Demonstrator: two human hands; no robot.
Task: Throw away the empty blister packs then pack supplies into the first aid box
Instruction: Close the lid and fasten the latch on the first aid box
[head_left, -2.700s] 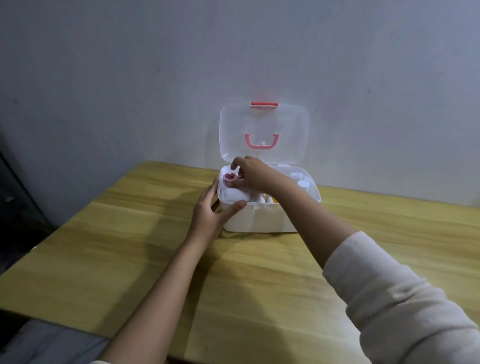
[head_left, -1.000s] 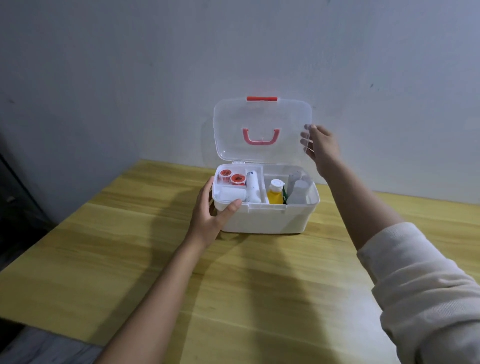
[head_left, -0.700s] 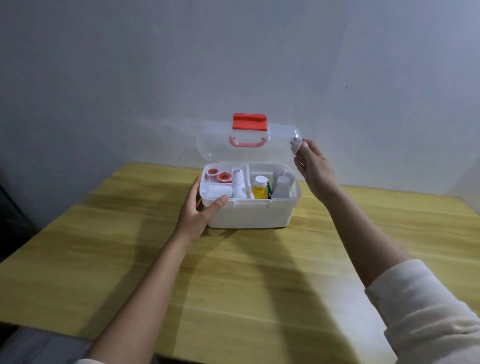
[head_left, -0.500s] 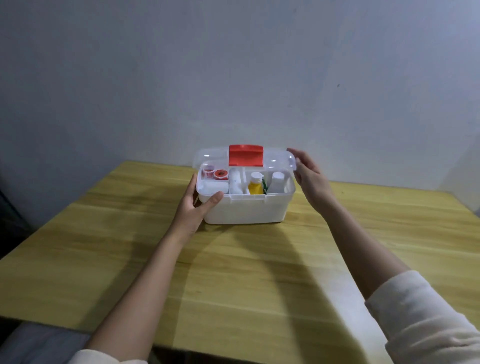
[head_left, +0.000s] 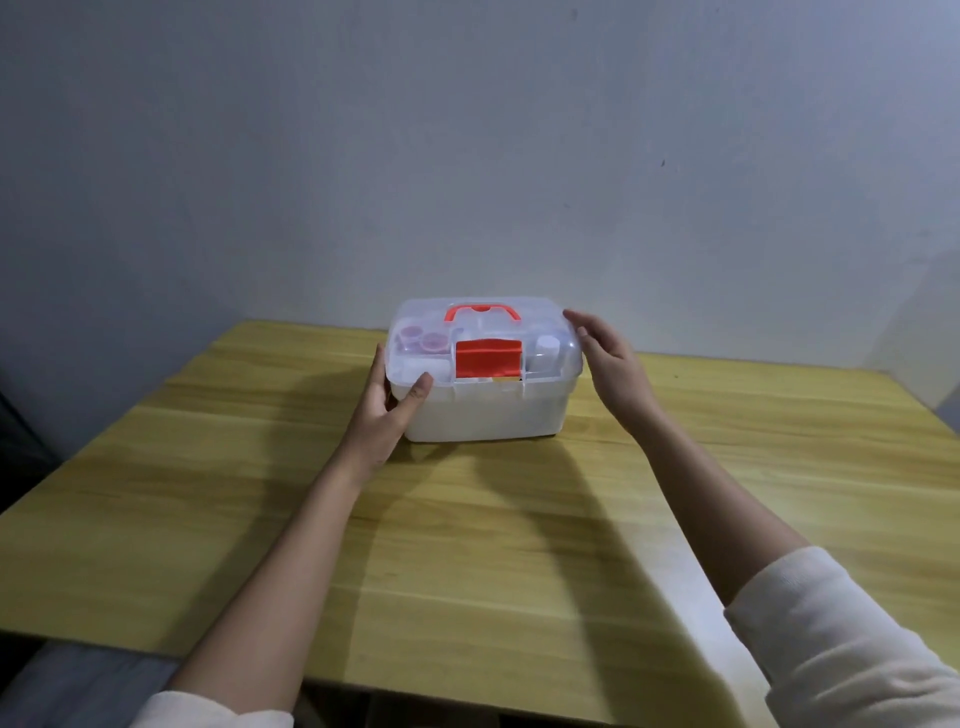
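Left hand (head_left: 385, 410) is gripping the near left corner of the first aid box (head_left: 483, 374), thumb lying over the front edge and fingers wrapping round the side, steadying it. Right hand (head_left: 610, 364) is lying open with fingers spread, empty, just beside the right end of the clear lid (head_left: 488, 332); whether it is touching there is hard to tell. That box is sitting on the tabletop (head_left: 467, 545) close to the wall, with the lid lying down over the supplies, which are showing dimly through it. No blister packs are showing anywhere. Packing is looking finished, so closing is the step in hand. Next, the red latch (head_left: 487, 358) at the front is probably needing a press down to lock.
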